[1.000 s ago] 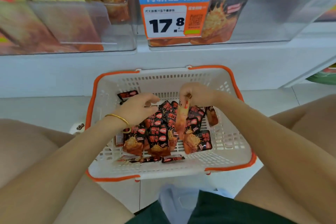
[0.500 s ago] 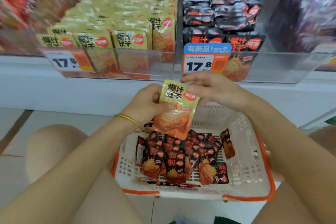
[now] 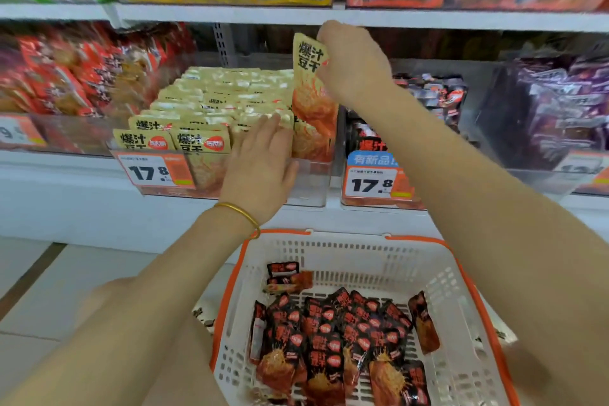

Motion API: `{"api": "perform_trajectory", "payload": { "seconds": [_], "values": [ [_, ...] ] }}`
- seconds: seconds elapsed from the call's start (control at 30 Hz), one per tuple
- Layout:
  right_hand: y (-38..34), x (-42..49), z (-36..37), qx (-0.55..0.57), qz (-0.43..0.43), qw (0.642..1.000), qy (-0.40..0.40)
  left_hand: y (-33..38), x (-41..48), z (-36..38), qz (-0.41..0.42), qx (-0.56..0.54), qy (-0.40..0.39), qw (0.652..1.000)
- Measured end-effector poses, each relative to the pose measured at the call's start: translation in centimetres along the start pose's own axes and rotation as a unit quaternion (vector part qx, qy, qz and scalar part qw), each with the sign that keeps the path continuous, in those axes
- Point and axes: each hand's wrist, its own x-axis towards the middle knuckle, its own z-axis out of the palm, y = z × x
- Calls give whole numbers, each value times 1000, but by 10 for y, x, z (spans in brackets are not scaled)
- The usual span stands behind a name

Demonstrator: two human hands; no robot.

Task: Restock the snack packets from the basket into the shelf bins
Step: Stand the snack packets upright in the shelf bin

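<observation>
Right hand: the right hand (image 3: pixel 352 63) is pinching the top corner of a yellow foil snack packet with an orange picture (image 3: pixel 308 58). It is holding the packet upright at the right end of a shelf bin.
Left hand: the left hand (image 3: pixel 263 165) is gripping nothing. Its fingers are lying straight against the front packets of the row, and I think it is pushing them left to open a gap. A thin gold bangle (image 3: pixel 239 211) is sitting on the wrist.
Packet in hand: its lower part is going down beside the bin's right wall. I cannot tell if it is touching the bottom.
Yellow bin: the clear plastic shelf bin (image 3: pixel 313 186) is looking nearly full with rows of the same yellow packets (image 3: pixel 224 92). A white and orange price tag (image 3: pixel 148 171) is hanging on its front.
Neighbour bin: just to the right, a second clear bin of black and red packets (image 3: pixel 428 99) is standing behind a blue-topped price tag (image 3: pixel 375 181).
Basket: the white plastic basket with an orange rim (image 3: pixel 362 250) is standing below the shelf. A heap of black and red snack packets (image 3: pixel 329 339) is lying in it, and no yellow one is showing there.
Progress: the yellow packets seem almost finished, this one perhaps the last. The black and red heap is waiting, so most of the restocking is remaining.
</observation>
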Motion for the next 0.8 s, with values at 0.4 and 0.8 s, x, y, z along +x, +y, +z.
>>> {"api": "perform_trajectory", "payload": {
  "seconds": [0.4,0.8],
  "values": [
    [2,47,69,-216,-134,942,-220,-5,-6,21,21,34,12,999],
    [6,63,68,-279,-181,867,-371,-9,-7,27,29,48,30,998]
  ]
}}
